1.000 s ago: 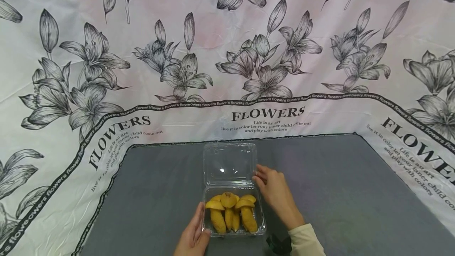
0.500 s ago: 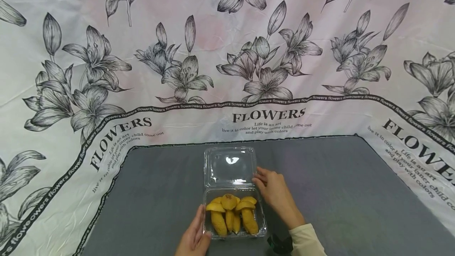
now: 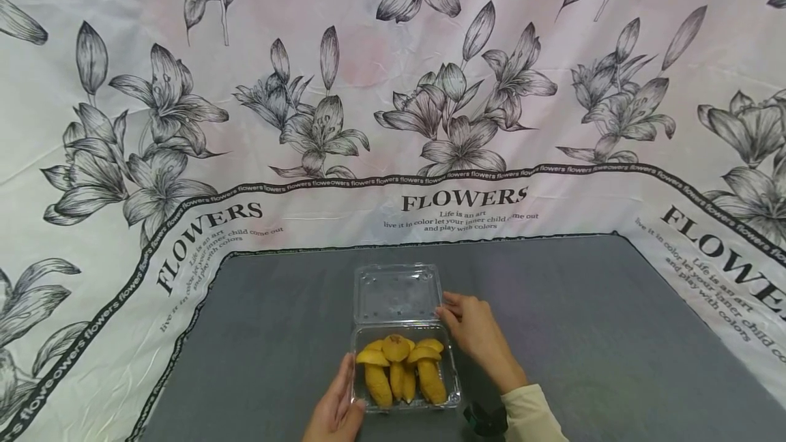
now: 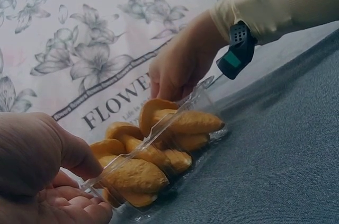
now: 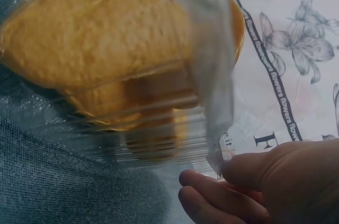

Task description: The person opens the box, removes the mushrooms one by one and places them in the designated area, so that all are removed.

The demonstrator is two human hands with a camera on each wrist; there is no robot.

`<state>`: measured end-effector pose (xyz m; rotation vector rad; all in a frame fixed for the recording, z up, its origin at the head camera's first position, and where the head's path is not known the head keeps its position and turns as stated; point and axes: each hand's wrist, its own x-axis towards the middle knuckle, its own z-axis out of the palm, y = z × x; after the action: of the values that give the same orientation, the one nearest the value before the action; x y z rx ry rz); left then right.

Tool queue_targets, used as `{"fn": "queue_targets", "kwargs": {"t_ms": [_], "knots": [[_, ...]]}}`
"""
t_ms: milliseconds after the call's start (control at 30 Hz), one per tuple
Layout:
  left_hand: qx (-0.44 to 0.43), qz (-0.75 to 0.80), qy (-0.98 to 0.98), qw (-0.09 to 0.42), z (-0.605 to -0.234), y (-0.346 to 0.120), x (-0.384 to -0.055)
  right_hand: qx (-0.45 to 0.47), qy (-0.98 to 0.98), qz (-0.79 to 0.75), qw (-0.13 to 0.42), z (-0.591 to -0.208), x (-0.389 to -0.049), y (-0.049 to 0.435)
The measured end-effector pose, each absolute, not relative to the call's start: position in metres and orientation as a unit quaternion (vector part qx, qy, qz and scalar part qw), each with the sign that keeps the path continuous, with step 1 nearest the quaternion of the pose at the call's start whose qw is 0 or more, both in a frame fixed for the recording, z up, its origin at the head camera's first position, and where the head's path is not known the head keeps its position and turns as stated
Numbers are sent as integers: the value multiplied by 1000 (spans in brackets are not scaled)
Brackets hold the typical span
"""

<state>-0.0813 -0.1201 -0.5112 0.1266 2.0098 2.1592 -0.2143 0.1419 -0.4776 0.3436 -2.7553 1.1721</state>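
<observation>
A clear plastic clamshell box [image 3: 456, 377] sits on the grey cloth in the head view, with its lid [image 3: 398, 294] folded back away from the person. Several yellow mushrooms [image 3: 378, 382] lie in the base, caps toward the hinge. My left hand [image 3: 334, 398] grips the box's left side; in the left wrist view its thumb [image 4: 79, 152] bears on the rim, fingers below. At the back right corner, near the hinge, my right hand [image 3: 477, 333] pinches the plastic edge between thumb [image 5: 243, 168] and fingers.
Grey cloth [image 3: 589, 333] covers the table. Behind and around it hangs a white flower-printed sheet [image 3: 344, 210] with lettering. A dark wrist device [image 4: 238, 52] is strapped at the right cuff [image 4: 280, 9].
The lid has tipped farther back, so its far edge sits lower in the head view. Both hands keep their places on the box, and the mushrooms stay put.
</observation>
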Motion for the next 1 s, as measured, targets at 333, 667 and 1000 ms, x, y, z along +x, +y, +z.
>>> {"fn": "queue_targets", "kwargs": {"t_ms": [333,667,1000], "knots": [[46,731,672,108,-512,-122,-80,107,-912,395,39,-484,-214,144],[36,725,682,90,-508,-118,-81,110,-914,387,41,-483,-214,146],[35,729,678,89,-510,-118,-80,120,-912,389,45,-472,-210,154]]}}
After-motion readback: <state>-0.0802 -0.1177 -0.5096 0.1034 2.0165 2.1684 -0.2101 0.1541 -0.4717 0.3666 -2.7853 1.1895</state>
